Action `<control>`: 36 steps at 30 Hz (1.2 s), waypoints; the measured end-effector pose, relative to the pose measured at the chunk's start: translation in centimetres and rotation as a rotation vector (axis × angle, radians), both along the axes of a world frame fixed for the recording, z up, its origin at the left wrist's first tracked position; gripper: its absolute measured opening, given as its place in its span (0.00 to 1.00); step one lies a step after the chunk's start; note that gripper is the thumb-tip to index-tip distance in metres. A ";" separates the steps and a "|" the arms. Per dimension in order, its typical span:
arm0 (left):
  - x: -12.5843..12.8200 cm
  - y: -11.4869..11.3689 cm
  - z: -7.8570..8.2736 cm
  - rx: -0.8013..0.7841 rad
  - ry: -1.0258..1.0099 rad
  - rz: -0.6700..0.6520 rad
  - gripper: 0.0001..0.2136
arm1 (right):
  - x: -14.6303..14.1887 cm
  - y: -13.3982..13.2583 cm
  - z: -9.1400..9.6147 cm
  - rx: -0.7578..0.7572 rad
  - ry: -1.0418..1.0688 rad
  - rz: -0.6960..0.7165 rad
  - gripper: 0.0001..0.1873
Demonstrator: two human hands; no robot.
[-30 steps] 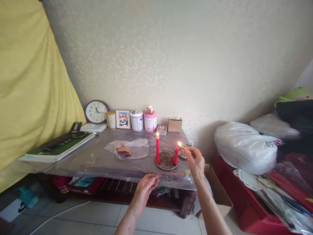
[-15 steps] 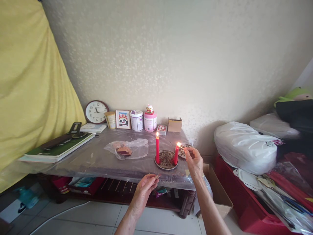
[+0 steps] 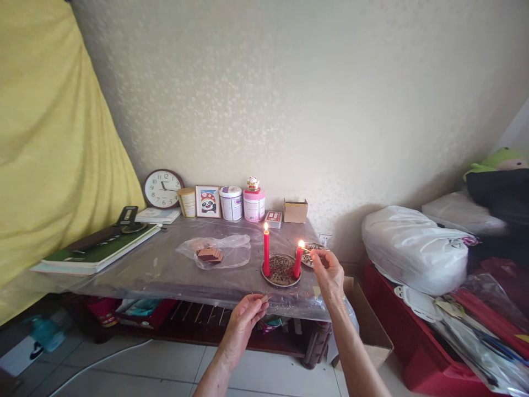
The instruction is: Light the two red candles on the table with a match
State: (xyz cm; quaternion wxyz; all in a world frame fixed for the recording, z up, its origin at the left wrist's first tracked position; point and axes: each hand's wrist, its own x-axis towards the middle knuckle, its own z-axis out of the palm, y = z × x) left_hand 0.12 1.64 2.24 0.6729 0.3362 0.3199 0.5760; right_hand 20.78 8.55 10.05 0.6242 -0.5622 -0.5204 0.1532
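Observation:
Two red candles stand on a round patterned dish (image 3: 281, 271) on a low table covered in clear plastic (image 3: 165, 270). The left candle (image 3: 266, 252) burns, taller than the other. The right candle (image 3: 297, 261) has a flame at its tip. My right hand (image 3: 328, 273) pinches a thin match (image 3: 308, 251) whose far end meets that flame. My left hand (image 3: 244, 320) is lower, in front of the table edge, closed around a small matchbox (image 3: 265, 299).
A plastic bag with brown pieces (image 3: 215, 251) lies left of the dish; a second small dish (image 3: 312, 255) sits behind the right candle. Clock (image 3: 163, 188), picture frame (image 3: 208, 201), tins (image 3: 231, 203) and a small box (image 3: 295, 210) line the wall. Books (image 3: 97, 249) lie left. Bags and bins (image 3: 415, 248) crowd the right.
My right hand with the match has drifted slightly left and down, staying at the right candle's flame. My left hand has barely moved.

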 end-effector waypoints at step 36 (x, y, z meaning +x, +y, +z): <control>0.0 0.0 -0.1 -0.007 0.006 0.003 0.11 | 0.0 0.1 0.2 0.017 0.009 -0.020 0.17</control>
